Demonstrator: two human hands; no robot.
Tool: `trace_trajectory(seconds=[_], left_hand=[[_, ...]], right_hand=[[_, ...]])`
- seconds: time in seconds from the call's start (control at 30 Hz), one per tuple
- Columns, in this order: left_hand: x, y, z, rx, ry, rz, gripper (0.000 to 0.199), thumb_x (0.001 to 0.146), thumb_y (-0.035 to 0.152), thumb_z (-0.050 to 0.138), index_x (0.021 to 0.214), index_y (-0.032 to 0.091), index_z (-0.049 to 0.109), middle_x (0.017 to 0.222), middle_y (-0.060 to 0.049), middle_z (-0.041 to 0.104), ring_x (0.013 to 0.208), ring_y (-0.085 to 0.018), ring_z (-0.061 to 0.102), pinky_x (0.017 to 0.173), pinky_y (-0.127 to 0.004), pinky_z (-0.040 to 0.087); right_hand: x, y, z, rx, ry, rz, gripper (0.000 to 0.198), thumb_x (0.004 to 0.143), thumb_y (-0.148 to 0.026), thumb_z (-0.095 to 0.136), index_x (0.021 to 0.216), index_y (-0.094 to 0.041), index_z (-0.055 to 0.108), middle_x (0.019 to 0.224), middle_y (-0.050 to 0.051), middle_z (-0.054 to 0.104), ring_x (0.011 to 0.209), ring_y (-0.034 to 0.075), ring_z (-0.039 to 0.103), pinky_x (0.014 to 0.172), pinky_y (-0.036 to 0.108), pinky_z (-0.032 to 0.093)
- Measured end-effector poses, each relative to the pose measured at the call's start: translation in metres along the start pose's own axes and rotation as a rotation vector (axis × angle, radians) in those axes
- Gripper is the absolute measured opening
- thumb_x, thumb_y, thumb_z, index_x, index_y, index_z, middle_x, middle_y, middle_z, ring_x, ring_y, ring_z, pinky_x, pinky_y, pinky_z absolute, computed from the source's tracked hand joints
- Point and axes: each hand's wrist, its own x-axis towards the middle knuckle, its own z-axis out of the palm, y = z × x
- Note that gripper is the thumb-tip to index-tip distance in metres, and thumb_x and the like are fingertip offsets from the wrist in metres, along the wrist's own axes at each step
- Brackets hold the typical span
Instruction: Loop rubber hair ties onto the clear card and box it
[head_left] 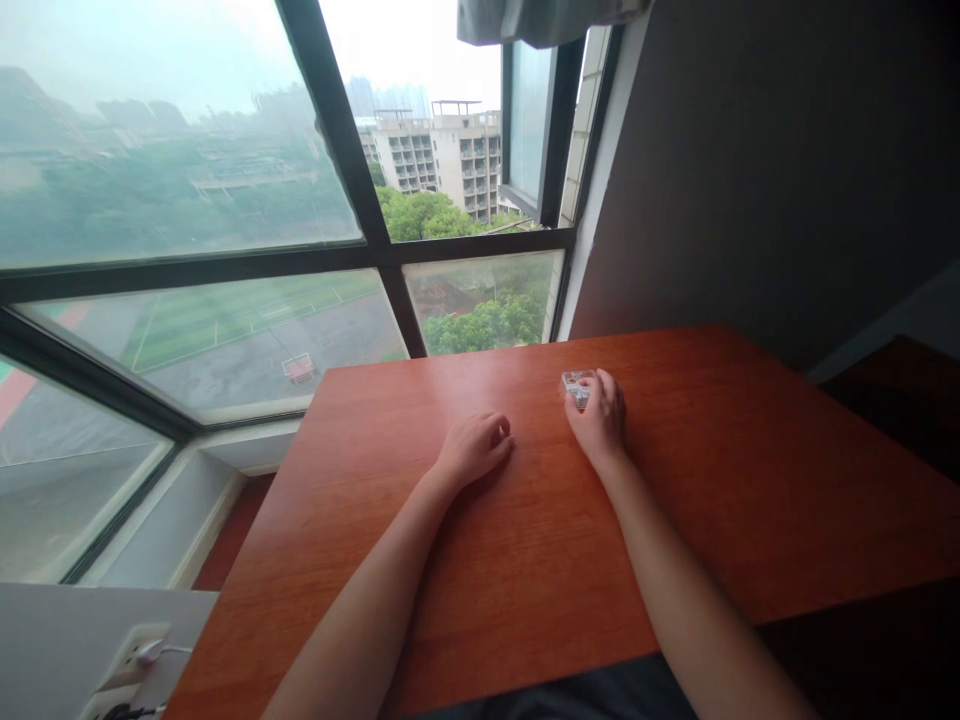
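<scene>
A small clear plastic box (574, 380) lies on the reddish-brown wooden table (525, 560), toward its far side. The fingers and thumb of my right hand (600, 418) grip it from the right and near side, covering part of it. Something small and dark shows inside the box, too small to name. To the left and a little nearer, my left hand (476, 447) rests on the tabletop with its fingers curled in loosely. Nothing shows in that hand, and it is apart from the box.
Large dark-framed windows (386, 255) stand beyond and left of the table, with one pane (529, 130) swung outward. A grey wall (720, 200) rises at the right. A white plug (150, 652) sits in a wall socket at lower left.
</scene>
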Motion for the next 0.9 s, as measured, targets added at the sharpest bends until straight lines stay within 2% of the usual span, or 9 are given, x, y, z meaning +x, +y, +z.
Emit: trace_trajectory(seconds=[0.1,0.2,0.33,0.43,0.57,0.67,0.77,0.9], left_hand=[[0.000,0.000,0.000,0.003,0.005,0.004,0.014,0.086,0.033,0.053,0.089,0.021,0.060,0.089,-0.002,0.065,0.074,-0.015,0.056,0.061,-0.025,0.036],[0.000,-0.001,0.001,0.002,0.013,0.009,0.013,0.086,0.032,0.053,0.090,0.021,0.060,0.089,-0.002,0.065,0.075,-0.015,0.057,0.061,-0.025,0.036],[0.000,-0.001,0.004,0.006,0.018,0.013,0.013,0.086,0.031,0.053,0.091,0.022,0.060,0.089,-0.002,0.065,0.075,-0.016,0.058,0.062,-0.026,0.038],[0.000,-0.003,0.006,0.004,0.046,0.002,0.015,0.086,0.032,0.052,0.096,0.022,0.059,0.092,-0.002,0.066,0.077,-0.017,0.060,0.065,-0.027,0.041],[-0.001,-0.007,0.009,-0.045,0.150,-0.053,0.037,0.085,0.034,0.055,0.120,0.023,0.049,0.110,-0.005,0.063,0.089,-0.020,0.062,0.074,-0.030,0.047],[-0.002,-0.008,0.012,-0.042,0.184,-0.061,0.057,0.084,0.037,0.058,0.134,0.021,0.038,0.128,-0.009,0.053,0.103,-0.022,0.060,0.083,-0.033,0.048],[-0.002,-0.006,0.018,0.007,0.173,-0.031,0.063,0.083,0.038,0.058,0.138,0.020,0.034,0.136,-0.011,0.047,0.117,-0.026,0.053,0.093,-0.036,0.046],[-0.001,-0.002,0.024,0.029,0.184,-0.045,0.065,0.082,0.035,0.057,0.140,0.017,0.033,0.135,-0.013,0.048,0.122,-0.028,0.049,0.102,-0.039,0.040]], right_hand=[[-0.002,0.011,0.007,-0.011,-0.083,0.040,0.023,0.080,-0.028,0.056,0.100,-0.018,0.056,0.132,0.017,0.046,0.119,0.028,0.047,0.096,0.039,0.041],[-0.004,0.009,0.008,0.024,-0.110,0.058,0.016,0.078,-0.029,0.057,0.092,-0.019,0.055,0.129,0.016,0.048,0.117,0.027,0.049,0.096,0.038,0.041],[-0.008,-0.007,0.004,0.129,-0.187,0.027,0.010,0.076,-0.028,0.058,0.080,-0.020,0.053,0.127,0.015,0.051,0.118,0.026,0.050,0.098,0.037,0.041],[-0.017,-0.027,0.001,0.228,-0.250,-0.011,0.014,0.075,-0.032,0.061,0.079,-0.021,0.052,0.124,0.014,0.054,0.117,0.026,0.051,0.099,0.036,0.042],[-0.030,-0.051,-0.001,0.318,-0.370,-0.111,0.019,0.076,-0.034,0.061,0.086,-0.021,0.051,0.115,0.012,0.058,0.109,0.025,0.056,0.093,0.035,0.045],[-0.033,-0.057,-0.003,0.301,-0.389,-0.114,0.021,0.075,-0.033,0.063,0.087,-0.021,0.050,0.103,0.009,0.061,0.099,0.024,0.058,0.086,0.033,0.047],[-0.030,-0.054,-0.005,0.288,-0.383,-0.090,0.022,0.075,-0.035,0.063,0.087,-0.021,0.049,0.092,0.006,0.061,0.089,0.022,0.059,0.079,0.032,0.047],[-0.030,-0.053,-0.005,0.244,-0.375,-0.086,0.025,0.074,-0.039,0.064,0.084,-0.021,0.050,0.089,0.006,0.059,0.086,0.022,0.058,0.077,0.032,0.046]])
